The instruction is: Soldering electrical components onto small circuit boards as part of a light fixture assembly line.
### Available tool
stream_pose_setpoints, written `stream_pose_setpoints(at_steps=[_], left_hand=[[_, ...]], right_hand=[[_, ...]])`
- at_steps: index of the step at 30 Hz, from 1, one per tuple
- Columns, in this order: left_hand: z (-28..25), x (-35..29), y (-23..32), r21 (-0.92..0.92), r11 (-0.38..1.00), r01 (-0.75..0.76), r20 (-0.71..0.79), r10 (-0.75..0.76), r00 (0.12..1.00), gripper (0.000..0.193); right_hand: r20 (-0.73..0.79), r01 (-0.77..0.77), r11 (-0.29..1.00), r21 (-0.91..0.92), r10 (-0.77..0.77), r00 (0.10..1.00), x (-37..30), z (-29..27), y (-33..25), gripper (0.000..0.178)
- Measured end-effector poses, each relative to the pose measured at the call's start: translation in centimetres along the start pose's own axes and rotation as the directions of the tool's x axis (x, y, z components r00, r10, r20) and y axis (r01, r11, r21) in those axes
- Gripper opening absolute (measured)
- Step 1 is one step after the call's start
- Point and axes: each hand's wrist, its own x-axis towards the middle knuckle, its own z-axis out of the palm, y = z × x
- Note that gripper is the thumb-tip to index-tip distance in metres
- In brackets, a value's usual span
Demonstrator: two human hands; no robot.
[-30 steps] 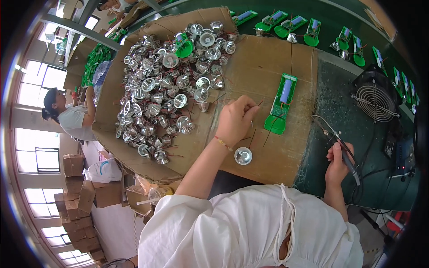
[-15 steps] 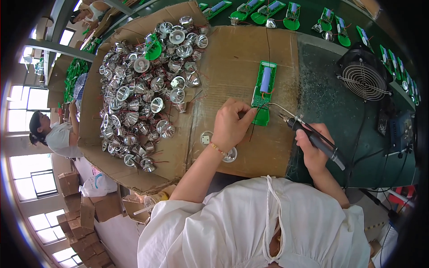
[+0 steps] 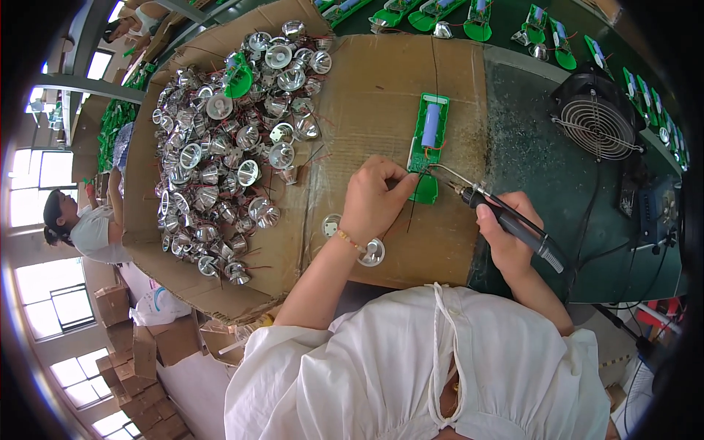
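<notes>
The right hand (image 3: 511, 251) grips a black pen-shaped soldering iron (image 3: 510, 222). The left hand (image 3: 372, 194) pinches; one cannot tell on what. Just past its fingertips lies a long green plastic case (image 3: 419, 156), probably light and stiff, best held by its sides.

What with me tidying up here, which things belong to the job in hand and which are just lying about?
Belong, I'd judge:
soldering iron in right hand;
green case at left hand;
blue battery in that case;
probably silver cups.

Seemingly just lying about:
white bag;
brown boxes.
</notes>
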Motion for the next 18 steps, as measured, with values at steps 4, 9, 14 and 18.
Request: stream_pose_setpoints(at_steps=[4, 9, 14, 18], left_hand=[[-0.2, 0.1, -0.1, 0.029, 0.999, -0.019, -0.005, 0.019, 1.0, 0.017], [-0.2, 0.3, -0.1, -0.007, 0.999, 0.032, 0.029, -0.032, 0.999, 0.019], [-0.3, 0.2, -0.5, -0.032, 0.999, 0.024, 0.027, -0.024, 0.999, 0.021], [-0.4, 0.3, -0.3, -0.021, 1.0, 0.023, 0.033, -0.022, 0.999, 0.021]], right_hand=[[0.098, 0.166, 0.983, -0.073, -0.158, 0.983, 0.9, 0.2, -1.1, 0.015], [0.136, 0.199, 0.978, -0.071, -0.188, 0.973, 0.5, -0.2, -1.6, 0.014], [0.047, 0.143, 0.989, -0.041, -0.141, 0.989, -0.2, -1.3, -0.8, 0.017], [-0.011, -0.008, 0.997, 0.072, 0.008, 1.0, -0.7, -0.8, -0.6, 0.016]])
